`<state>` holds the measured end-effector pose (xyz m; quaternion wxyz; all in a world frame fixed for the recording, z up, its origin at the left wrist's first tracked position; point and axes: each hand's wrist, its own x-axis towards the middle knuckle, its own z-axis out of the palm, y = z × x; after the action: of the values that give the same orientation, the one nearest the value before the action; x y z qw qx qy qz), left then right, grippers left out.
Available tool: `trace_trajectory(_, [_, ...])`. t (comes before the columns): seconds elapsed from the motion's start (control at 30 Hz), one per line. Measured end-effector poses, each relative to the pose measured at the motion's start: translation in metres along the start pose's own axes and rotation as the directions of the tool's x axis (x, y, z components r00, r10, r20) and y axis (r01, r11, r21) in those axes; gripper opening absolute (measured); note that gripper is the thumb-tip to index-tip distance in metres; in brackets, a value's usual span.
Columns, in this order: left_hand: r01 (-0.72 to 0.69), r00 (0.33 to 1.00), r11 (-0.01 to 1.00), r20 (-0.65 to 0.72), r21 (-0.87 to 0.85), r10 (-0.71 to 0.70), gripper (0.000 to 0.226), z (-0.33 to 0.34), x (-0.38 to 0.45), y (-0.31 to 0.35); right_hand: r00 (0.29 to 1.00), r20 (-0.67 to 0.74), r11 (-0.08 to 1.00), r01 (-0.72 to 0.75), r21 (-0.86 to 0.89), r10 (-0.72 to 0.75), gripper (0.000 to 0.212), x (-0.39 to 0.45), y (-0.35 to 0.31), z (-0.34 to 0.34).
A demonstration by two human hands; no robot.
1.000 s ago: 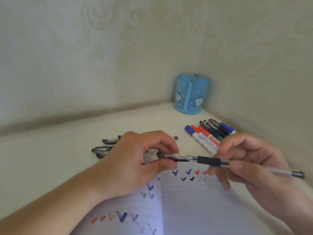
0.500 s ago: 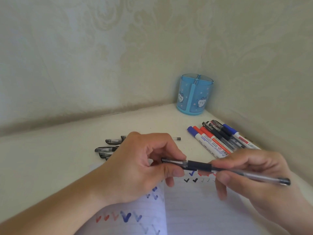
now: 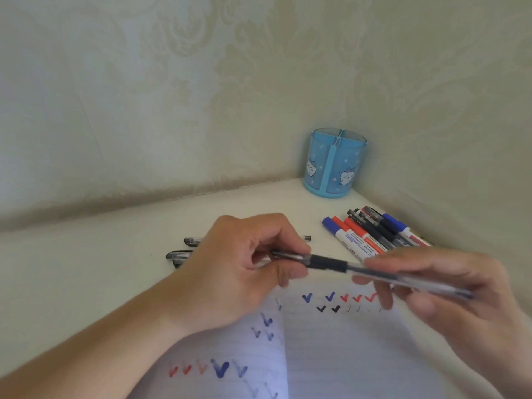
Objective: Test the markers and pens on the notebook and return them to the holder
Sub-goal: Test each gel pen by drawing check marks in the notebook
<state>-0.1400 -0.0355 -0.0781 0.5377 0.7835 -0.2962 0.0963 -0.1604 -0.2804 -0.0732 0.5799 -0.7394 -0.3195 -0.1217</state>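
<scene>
The cap is now pushed onto the pen [image 3: 328, 262] — pinched between left hand [image 3: 244, 272] and right hand [image 3: 449, 286] — so it can join the holder [image 3: 335, 165] at one o'clock.

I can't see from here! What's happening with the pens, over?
Both hands grip one pen above notebook. Holder empty-looking. Nothing blocking.

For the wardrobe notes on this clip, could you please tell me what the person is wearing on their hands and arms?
Nothing shows on them. The left hand and right hand are bare, with no gloves, rings or watch in view. Both forearms are uncovered as far as the frame's edge, so no sleeve appears. Nails look short and unpainted, though the right hand is somewhat blurred.
</scene>
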Motion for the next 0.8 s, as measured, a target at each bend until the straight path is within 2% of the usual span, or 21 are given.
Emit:
trace_trajectory(0.1, [-0.082,0.993,0.979,-0.071,0.189,0.097,0.011,-0.005,0.001,-0.005,0.996,-0.073,0.948,0.016,-0.317,-0.041,0.024,0.001,0.006,-0.001])
trace_trajectory(0.17, [-0.162,0.985,0.931,-0.011,0.327,0.175,0.015,-0.006,0.001,-0.006,0.997,-0.064,0.877,0.005,-0.481,-0.04,0.023,0.001,0.011,0.003])
trace_trajectory(0.23, [-0.174,0.984,0.901,0.027,0.397,0.178,0.022,-0.009,0.002,-0.008,0.997,-0.074,0.82,-0.011,-0.572,-0.038,0.021,0.001,0.016,0.002])
trace_trajectory(0.27, [-0.134,0.99,0.9,0.021,0.414,0.138,0.028,-0.014,0.004,-0.011,0.99,-0.134,0.794,-0.055,-0.606,-0.034,0.017,0.001,0.018,-0.002])
trace_trajectory(0.33, [-0.007,0.999,0.871,-0.04,0.491,0.031,0.036,-0.026,0.009,-0.019,0.936,-0.353,0.751,-0.237,-0.617,0.005,0.012,0.002,0.022,-0.015])
trace_trajectory(0.37, [0.063,0.996,0.826,-0.085,0.561,-0.018,0.035,-0.034,0.012,-0.025,0.891,-0.453,0.706,-0.345,-0.618,0.038,0.01,0.002,0.026,-0.023])
trace_trajectory(0.43, [0.207,0.978,0.683,-0.158,0.701,-0.135,0.028,-0.049,0.015,-0.038,0.839,-0.539,0.555,-0.486,-0.676,0.078,0.011,0.003,0.034,-0.038])
trace_trajectory(0.47, [0.275,0.961,0.622,-0.183,0.733,-0.209,0.024,-0.054,0.016,-0.044,0.827,-0.555,0.483,-0.524,-0.701,0.091,0.013,0.004,0.038,-0.044])
trace_trajectory(0.53, [0.36,0.923,0.566,-0.198,0.742,-0.329,0.02,-0.06,0.015,-0.052,0.808,-0.578,0.398,-0.57,-0.719,0.114,0.013,0.004,0.043,-0.05])
trace_trajectory(0.7, [0.398,0.894,0.549,-0.175,0.735,-0.413,0.015,-0.062,0.015,-0.057,0.84,-0.517,0.341,-0.541,-0.769,0.167,0.011,0.004,0.054,-0.052])
trace_trajectory(0.8, [0.409,0.889,0.579,-0.165,0.705,-0.426,0.012,-0.062,0.017,-0.056,0.851,-0.468,0.257,-0.521,-0.814,0.24,0.023,0.004,0.06,-0.055])
